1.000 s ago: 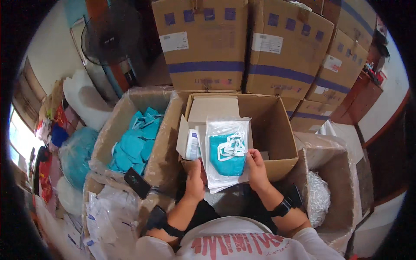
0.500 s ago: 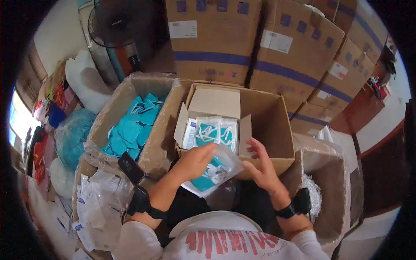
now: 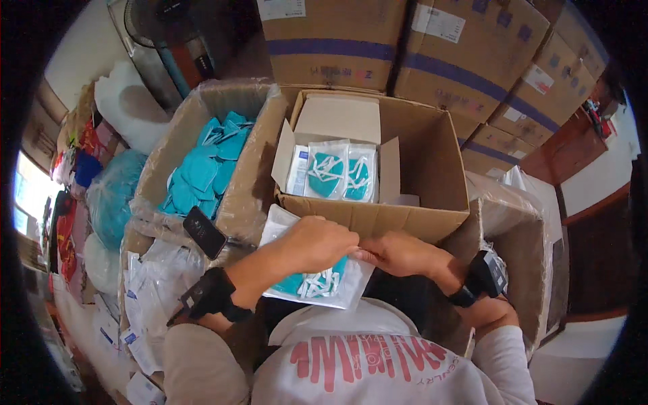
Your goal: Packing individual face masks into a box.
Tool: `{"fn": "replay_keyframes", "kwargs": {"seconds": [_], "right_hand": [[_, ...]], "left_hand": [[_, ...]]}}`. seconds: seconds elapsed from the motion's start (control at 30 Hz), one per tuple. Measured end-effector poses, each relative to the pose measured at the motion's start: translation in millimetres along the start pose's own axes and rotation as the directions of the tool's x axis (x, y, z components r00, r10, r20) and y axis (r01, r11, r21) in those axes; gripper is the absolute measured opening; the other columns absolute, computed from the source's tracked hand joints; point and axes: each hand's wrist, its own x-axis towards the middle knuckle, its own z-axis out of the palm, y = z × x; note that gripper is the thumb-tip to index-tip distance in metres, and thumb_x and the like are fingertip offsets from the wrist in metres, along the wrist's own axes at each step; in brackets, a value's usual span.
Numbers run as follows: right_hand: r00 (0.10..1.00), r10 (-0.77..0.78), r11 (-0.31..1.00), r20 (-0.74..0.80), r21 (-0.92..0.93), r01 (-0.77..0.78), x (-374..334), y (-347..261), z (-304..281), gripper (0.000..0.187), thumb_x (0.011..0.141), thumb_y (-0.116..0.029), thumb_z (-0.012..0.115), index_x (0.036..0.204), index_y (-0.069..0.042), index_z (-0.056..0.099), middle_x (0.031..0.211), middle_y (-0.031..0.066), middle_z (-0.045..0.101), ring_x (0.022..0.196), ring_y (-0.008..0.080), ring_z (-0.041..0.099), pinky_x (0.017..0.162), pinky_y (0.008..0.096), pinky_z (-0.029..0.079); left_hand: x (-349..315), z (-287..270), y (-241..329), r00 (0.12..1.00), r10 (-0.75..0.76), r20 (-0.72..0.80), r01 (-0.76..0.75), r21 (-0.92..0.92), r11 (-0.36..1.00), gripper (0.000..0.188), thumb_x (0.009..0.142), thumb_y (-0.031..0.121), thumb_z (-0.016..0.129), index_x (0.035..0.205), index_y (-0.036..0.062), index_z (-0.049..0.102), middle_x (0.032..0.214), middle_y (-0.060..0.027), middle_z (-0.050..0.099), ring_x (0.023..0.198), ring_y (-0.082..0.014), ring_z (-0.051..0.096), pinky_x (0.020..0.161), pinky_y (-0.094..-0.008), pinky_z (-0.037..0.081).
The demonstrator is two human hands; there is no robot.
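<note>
A clear bag with a teal face mask and white straps (image 3: pixel 317 283) is held in front of my body. My left hand (image 3: pixel 317 241) grips its upper edge, fingers curled. My right hand (image 3: pixel 398 253) pinches the same edge close beside the left, the fingertips almost meeting. Just beyond my hands, a small white box (image 3: pixel 337 116) stands with flaps up inside a large brown carton (image 3: pixel 432 148). Bagged teal masks (image 3: pixel 327 174) with white straps fill the visible part of the small box, next to a folded printed leaflet (image 3: pixel 297 172).
At the left, a plastic-lined carton (image 3: pixel 260 155) holds loose teal mask pieces (image 3: pixel 202 172). A phone (image 3: pixel 204 233) rests near its front corner. Below it lies a carton of clear bags (image 3: pixel 158 290). Another lined carton (image 3: pixel 523 270) stands right. Stacked cartons (image 3: pixel 331 61) rise behind.
My right hand has come down and left from near the small box's flap to take the bag's edge. The bag has turned flatter, and my head view has tilted lower.
</note>
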Motion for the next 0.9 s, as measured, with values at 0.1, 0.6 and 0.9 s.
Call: {"fn": "replay_keyframes", "kwargs": {"seconds": [0.1,0.6,0.9], "right_hand": [[0.982,-0.184,0.936,-0.050,-0.314,0.159,-1.9,0.7,9.6,0.023,0.083,-0.028,0.050,0.077,-0.007,0.057,0.066,0.0142,0.058,0.066,0.0304,0.059,0.057,0.0401,0.047],[0.754,-0.615,0.779,-0.232,-0.327,0.535,-18.0,-53.7,24.8,0.019,0.076,-0.024,0.059,0.067,-0.010,0.050,0.062,0.0023,0.048,0.057,0.0182,0.052,0.050,0.0289,0.044],[0.909,-0.019,0.965,-0.417,0.230,0.126,-17.3,-20.5,3.2,0.020,0.085,-0.025,0.052,0.092,-0.007,0.057,0.084,0.0154,0.057,0.079,0.0332,0.057,0.067,0.0397,0.045]], "left_hand": [[-3.6,14.5,-8.7,0.990,-0.046,0.136,0.100,-0.422,0.901,0.022,0.087,0.025,0.044,0.083,0.0070,0.056,0.077,-0.0112,0.058,0.076,-0.0283,0.057,0.067,-0.0378,0.043],[-11.1,75.4,-106.2,0.786,-0.549,-0.285,0.171,-0.752,0.636,0.023,0.091,0.021,0.045,0.087,0.0004,0.054,0.070,-0.0005,0.051,0.067,-0.0086,0.046,0.063,-0.0251,0.040],[-7.7,15.1,-62.6,0.626,-0.509,-0.592,0.199,-0.509,0.837,0.019,0.088,0.019,0.049,0.089,0.0013,0.057,0.072,-0.0121,0.057,0.065,-0.0207,0.054,0.059,-0.0302,0.043]]}}
